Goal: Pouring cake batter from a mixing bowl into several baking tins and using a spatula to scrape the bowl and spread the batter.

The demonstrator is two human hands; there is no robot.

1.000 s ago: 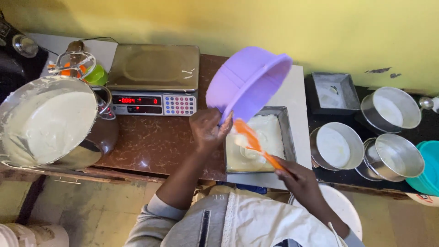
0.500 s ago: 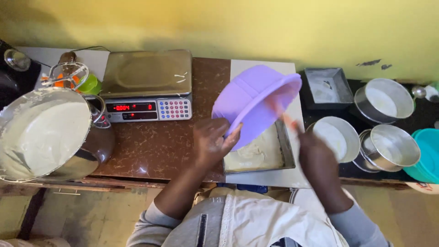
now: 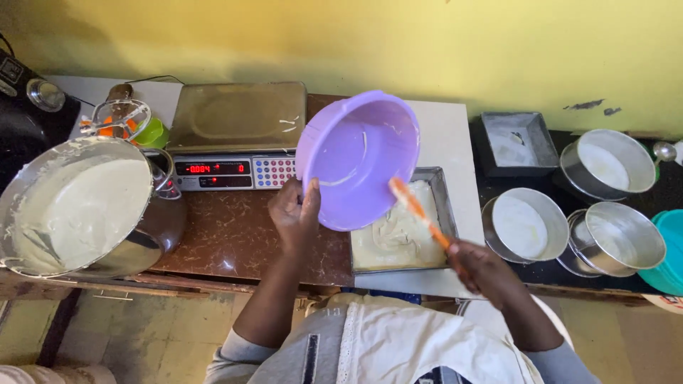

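My left hand [image 3: 295, 212] grips the rim of a purple plastic bowl [image 3: 356, 158], tilted over a rectangular metal baking tin [image 3: 440, 186] that holds pale batter [image 3: 398, 238]. My right hand [image 3: 482, 270] holds an orange spatula [image 3: 420, 213] whose blade points up toward the bowl's lower rim. Thin smears of batter streak the bowl's inside. The tin sits on a white board at the counter's front edge.
A digital scale [image 3: 235, 135] stands behind my left hand. A large steel mixing bowl of batter [image 3: 71, 206] sits at the left. To the right are several round tins [image 3: 525, 224], a square tin [image 3: 516, 141] and a teal container [image 3: 669, 249].
The bowl has turned so that its inside faces the camera. The spatula has come out of the bowl and now points at its lower rim from the right.
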